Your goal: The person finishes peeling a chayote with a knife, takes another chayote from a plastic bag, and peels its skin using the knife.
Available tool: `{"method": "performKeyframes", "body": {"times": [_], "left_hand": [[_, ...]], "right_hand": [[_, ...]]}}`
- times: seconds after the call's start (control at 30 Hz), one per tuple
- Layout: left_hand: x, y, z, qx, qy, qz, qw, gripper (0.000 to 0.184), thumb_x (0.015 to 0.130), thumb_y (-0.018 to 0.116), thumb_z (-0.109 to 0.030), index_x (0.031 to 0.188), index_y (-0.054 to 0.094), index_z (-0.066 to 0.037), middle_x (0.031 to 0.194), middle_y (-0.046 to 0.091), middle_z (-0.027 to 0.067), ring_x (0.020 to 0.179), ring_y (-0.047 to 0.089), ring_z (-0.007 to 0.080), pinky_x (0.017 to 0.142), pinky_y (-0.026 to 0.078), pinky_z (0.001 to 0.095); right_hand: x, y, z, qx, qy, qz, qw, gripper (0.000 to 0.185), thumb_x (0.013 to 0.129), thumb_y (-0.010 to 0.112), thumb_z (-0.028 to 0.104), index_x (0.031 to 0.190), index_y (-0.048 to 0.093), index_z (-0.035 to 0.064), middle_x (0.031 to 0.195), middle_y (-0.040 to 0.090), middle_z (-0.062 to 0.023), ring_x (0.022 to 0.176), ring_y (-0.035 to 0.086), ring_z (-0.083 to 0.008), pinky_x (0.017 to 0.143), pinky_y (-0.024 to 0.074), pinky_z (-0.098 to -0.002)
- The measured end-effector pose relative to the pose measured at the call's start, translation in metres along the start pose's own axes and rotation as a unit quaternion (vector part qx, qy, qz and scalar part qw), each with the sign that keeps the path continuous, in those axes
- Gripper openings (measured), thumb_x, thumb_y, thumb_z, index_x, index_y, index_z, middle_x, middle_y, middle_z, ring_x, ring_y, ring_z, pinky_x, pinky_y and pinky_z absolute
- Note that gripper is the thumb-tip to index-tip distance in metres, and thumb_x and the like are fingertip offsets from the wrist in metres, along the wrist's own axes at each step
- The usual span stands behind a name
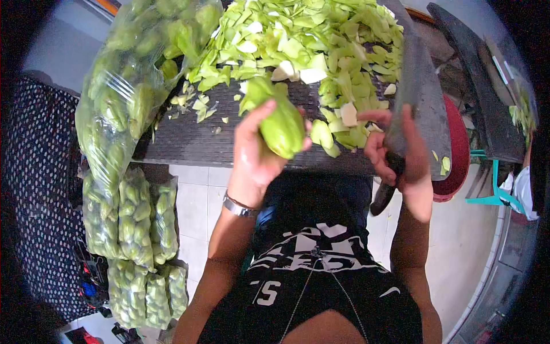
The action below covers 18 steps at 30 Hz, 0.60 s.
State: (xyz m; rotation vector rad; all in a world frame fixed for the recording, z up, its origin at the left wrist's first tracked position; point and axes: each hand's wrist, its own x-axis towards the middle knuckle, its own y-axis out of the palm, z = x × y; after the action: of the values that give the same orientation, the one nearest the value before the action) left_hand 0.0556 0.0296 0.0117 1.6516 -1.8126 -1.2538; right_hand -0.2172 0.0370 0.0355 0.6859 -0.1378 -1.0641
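A green chayote [282, 129] rests in my left hand [252, 150], its fingers and thumb wrapped around it above the table's near edge. A silver watch sits on that wrist. My right hand [413, 166] grips a large knife [382, 198] by its black handle. The blade points up and away and is smeared by motion. Beyond both hands, a wide heap of sliced chayote [292, 34] covers the back of the dark ridged table [195, 129]. Loose slices and pale scraps lie just past the chayote and near my right hand.
A big clear bag of whole chayotes [112, 109] hangs over the table's left side. Below it, several smaller filled bags [134, 223] are stacked on the tiled floor. A red basin [455, 149] and a turquoise stool [495, 189] stand at right.
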Motion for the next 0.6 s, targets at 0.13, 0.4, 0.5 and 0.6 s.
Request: {"method": "performKeyframes", "body": {"times": [0.13,0.4,0.5,0.6], "left_hand": [[-0.008,0.003,0.027,0.175,-0.026,-0.01,0.984,0.057,0.079,0.084,-0.015,0.125,0.052,-0.004,0.108,0.067,0.0105,0.094,0.069,0.0243,0.079,0.059,0.043],[-0.009,0.0,0.035,0.551,0.224,0.092,0.799,0.057,0.067,0.085,-0.01,0.118,0.061,0.0,0.11,0.064,0.0085,0.102,0.064,0.0212,0.088,0.053,0.0362],[-0.01,-0.003,0.034,0.613,0.214,0.07,0.757,0.057,0.068,0.085,-0.017,0.118,0.062,-0.001,0.114,0.064,0.0139,0.102,0.066,0.0266,0.086,0.053,0.0378],[-0.017,0.001,0.028,0.684,0.245,0.082,0.683,0.053,0.069,0.084,-0.02,0.115,0.064,-0.003,0.114,0.065,0.0153,0.099,0.067,0.0282,0.083,0.054,0.038]], "right_hand": [[-0.002,0.025,-0.005,-0.593,-0.104,-0.162,0.782,0.043,0.09,0.076,0.041,0.103,0.062,0.0025,0.07,0.06,-0.01,0.063,0.054,-0.0216,0.062,0.0455,-0.0355],[-0.007,0.047,-0.008,-0.691,-0.148,-0.072,0.704,0.066,0.077,0.077,0.064,0.088,0.059,0.0017,0.077,0.063,-0.021,0.074,0.066,-0.0442,0.064,0.0504,-0.0495],[-0.004,0.046,-0.008,-0.705,-0.147,-0.075,0.689,0.065,0.078,0.076,0.065,0.085,0.057,0.0025,0.076,0.063,-0.0207,0.074,0.066,-0.0442,0.064,0.0501,-0.0503],[-0.002,0.044,-0.009,-0.716,-0.15,-0.076,0.677,0.063,0.08,0.075,0.063,0.082,0.057,0.0027,0.076,0.062,-0.0209,0.073,0.065,-0.0441,0.063,0.0497,-0.0507]]}}
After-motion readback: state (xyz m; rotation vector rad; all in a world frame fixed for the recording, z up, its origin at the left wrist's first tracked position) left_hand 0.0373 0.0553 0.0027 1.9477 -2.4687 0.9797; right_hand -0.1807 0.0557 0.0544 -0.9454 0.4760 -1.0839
